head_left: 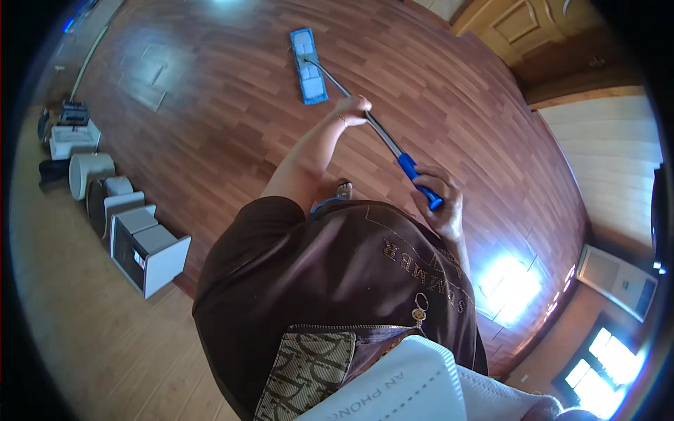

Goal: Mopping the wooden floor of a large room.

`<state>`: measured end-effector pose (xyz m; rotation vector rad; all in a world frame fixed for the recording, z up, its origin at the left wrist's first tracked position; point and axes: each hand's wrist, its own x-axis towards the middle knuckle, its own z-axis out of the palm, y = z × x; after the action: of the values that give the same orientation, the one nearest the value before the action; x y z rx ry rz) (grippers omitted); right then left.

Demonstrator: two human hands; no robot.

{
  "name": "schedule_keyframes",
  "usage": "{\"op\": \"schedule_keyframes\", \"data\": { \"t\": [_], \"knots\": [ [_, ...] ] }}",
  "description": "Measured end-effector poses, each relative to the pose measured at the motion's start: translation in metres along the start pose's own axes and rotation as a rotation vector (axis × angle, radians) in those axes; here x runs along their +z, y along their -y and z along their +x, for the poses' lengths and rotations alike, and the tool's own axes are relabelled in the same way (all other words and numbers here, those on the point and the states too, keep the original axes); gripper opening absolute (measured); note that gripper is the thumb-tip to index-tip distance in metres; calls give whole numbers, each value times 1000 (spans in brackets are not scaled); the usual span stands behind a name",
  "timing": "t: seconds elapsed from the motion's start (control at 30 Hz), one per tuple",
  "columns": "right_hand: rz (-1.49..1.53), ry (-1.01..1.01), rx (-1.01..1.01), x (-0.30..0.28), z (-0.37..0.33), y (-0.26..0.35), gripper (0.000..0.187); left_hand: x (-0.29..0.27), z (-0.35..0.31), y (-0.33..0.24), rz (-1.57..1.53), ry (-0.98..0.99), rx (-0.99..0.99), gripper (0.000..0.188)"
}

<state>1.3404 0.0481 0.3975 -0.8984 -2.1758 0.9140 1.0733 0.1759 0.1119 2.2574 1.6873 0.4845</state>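
Observation:
A flat mop with a blue-edged rectangular head (307,68) lies on the wooden floor ahead of me. Its metal pole (385,131) slants back toward my right side and ends in a blue grip (414,175). Partway down the pole, my left hand (352,110) is wrapped round the metal, with a thin bracelet at the wrist. My right hand (442,200) is closed on the blue grip near its end. One of my feet (344,189) shows just past the hem of my brown shirt.
Along the left stand several white and dark pieces, among them a white box-like unit (151,249) and a round white one (90,174). A wooden door (526,28) is at the far right. A white upright unit (618,279) stands at the right, near a bright window (597,375).

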Motion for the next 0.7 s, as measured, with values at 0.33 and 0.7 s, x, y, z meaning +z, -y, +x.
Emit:
{"op": "schedule_keyframes", "data": {
  "t": [0.33, 0.7],
  "knots": [
    [112, 374, -161, 49, 34, 11, 22, -33, -155, 45, -22, -166, -447, 8],
    [344, 838, -408, 91, 61, 35, 15, -34, -331, -9, -29, -411, -840, 19]
  ]
}}
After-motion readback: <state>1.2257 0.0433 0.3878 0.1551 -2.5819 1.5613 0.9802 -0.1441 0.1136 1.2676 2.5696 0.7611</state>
